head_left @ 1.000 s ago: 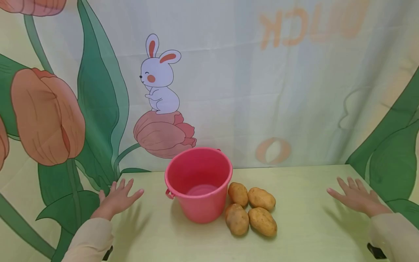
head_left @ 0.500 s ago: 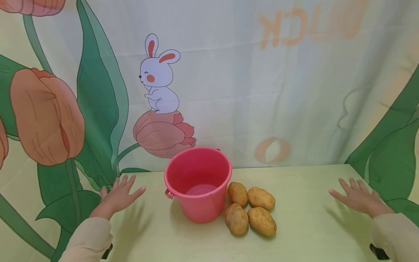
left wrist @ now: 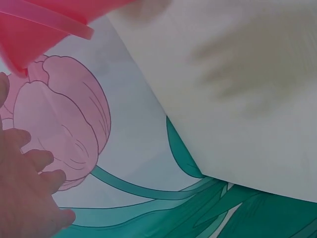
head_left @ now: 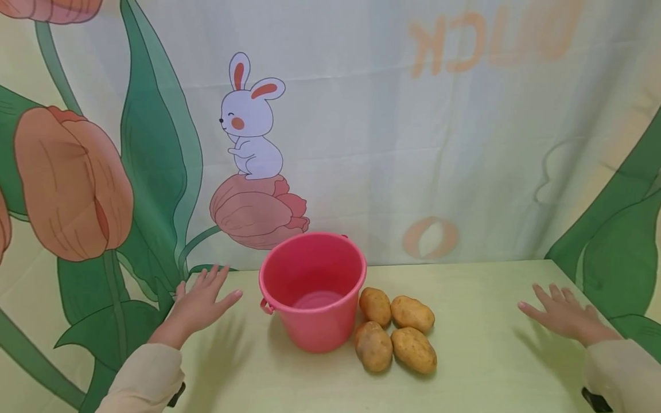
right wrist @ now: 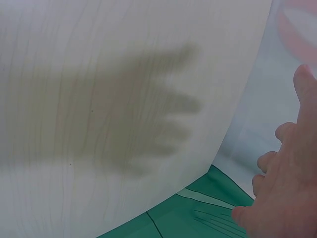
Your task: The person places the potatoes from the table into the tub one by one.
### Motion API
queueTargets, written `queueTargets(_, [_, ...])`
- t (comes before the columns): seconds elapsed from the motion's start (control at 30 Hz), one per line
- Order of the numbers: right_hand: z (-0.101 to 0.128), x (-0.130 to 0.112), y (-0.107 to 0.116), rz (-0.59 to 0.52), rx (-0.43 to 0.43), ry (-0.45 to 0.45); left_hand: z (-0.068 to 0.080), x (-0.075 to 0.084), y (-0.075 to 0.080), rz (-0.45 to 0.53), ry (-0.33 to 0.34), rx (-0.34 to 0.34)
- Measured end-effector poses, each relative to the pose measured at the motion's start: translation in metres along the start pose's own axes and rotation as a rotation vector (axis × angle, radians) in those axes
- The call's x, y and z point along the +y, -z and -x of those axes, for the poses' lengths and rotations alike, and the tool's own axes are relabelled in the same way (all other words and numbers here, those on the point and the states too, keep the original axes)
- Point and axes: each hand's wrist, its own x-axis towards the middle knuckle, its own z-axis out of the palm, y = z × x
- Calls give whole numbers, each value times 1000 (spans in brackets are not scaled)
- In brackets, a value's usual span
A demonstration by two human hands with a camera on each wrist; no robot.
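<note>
A pink plastic bucket point(head_left: 313, 287) stands on the pale green table point(head_left: 465, 298), nothing in it. Several potatoes point(head_left: 397, 330) lie in a cluster just right of the bucket. My left hand point(head_left: 202, 301) hovers over the table's left edge, fingers spread, holding nothing, a short way left of the bucket. My right hand point(head_left: 563, 314) hovers flat over the right end of the table, fingers straight, well right of the potatoes. The left wrist view shows the bucket's rim point(left wrist: 54, 25) and my fingers point(left wrist: 29, 193). The right wrist view shows my fingers point(right wrist: 282, 188) above the table.
A printed cloth backdrop with a rabbit point(head_left: 251, 123), tulips and green leaves hangs right behind the table. The table's back edge meets the cloth just behind the bucket. Beige sleeves cover both forearms.
My left hand has moved forward and right, closer to the bucket. The right hand has barely shifted. Bucket and potatoes have not moved.
</note>
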Motion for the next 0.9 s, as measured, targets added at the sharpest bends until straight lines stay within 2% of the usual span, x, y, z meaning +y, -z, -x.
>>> queueTargets(0.9, [-1,-15,1,-1,6,27,1,36,-7,-65,-240,209])
